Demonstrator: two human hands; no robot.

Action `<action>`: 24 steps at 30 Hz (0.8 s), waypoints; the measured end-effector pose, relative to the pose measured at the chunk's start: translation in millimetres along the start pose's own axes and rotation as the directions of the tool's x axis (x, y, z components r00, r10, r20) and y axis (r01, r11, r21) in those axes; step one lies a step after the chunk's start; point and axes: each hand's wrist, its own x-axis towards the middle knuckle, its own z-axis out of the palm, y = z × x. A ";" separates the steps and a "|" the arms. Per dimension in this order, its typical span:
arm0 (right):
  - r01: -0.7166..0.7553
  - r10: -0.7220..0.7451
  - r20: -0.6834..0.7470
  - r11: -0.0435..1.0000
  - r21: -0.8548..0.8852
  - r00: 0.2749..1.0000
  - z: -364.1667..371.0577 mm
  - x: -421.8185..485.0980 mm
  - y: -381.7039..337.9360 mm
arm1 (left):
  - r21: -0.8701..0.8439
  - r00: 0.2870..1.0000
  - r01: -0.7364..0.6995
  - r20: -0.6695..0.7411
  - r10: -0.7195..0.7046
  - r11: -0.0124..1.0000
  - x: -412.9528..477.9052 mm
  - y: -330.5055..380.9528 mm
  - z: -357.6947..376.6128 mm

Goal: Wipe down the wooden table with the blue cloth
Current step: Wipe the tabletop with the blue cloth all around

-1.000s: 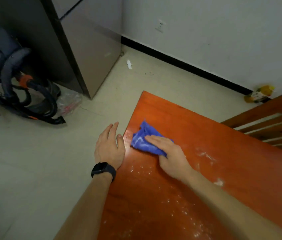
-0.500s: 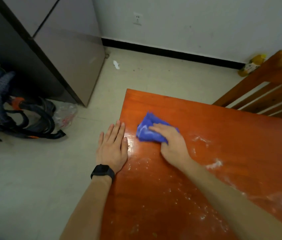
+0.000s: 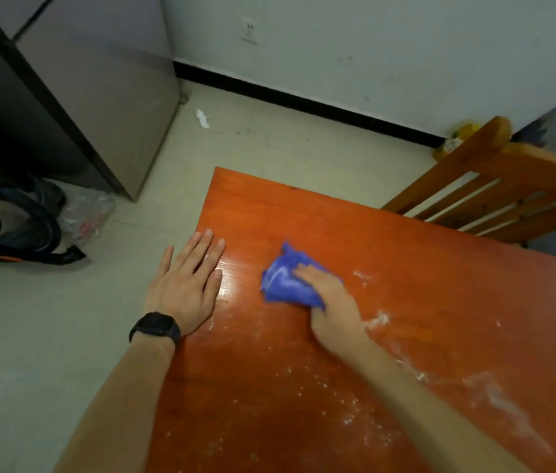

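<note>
1. A person's right hand is holding a blue cloth down on a wooden table. Its fingers are lying over the top of the bundle and its thumb is tucked against the near side.
2. Compared with half a second earlier, the cloth is sitting further in from the table's left edge. The gap between it and the left hand is wider.
3. The left hand is also reaching further onto the table than before. It is lying flat, palm down, with fingers straight and spread, holding nothing. Its outer side is hanging past the edge over the floor.
4. The cloth is lying near the table's far left corner, bunched into a soft, crumpled lump with pale smears on its folds.
5. The tabletop is showing a smooth, glossy reddish-orange finish with fine grain, and a bright sheen is glinting between the two hands.
6. White powdery streaks and specks are dusting the wood to the right of the right arm and nearer the viewer.
7. A black watch with a rectangular face is wrapping the left wrist.
8. A slatted wooden chair is standing at the table's far right side. A black hose is curling on the pale floor beside a tall grey cabinet.
</note>
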 end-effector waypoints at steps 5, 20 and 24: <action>-0.102 0.090 0.069 0.974 0.204 0.994 -36.4 -5.8 -7.5 | 0.052 1.000 -0.017 -0.019 0.018 0.999 1.6 1.9 1.4; -0.207 0.222 -0.029 0.942 0.263 0.975 -54.7 -36.7 10.0 | 0.104 0.999 -0.024 0.034 0.021 0.994 -0.5 9.9 -8.5; -0.416 0.421 -0.353 0.904 0.096 0.835 -103.8 -12.3 67.3 | 0.137 0.997 -0.035 0.068 0.026 0.990 -0.8 13.9 -10.7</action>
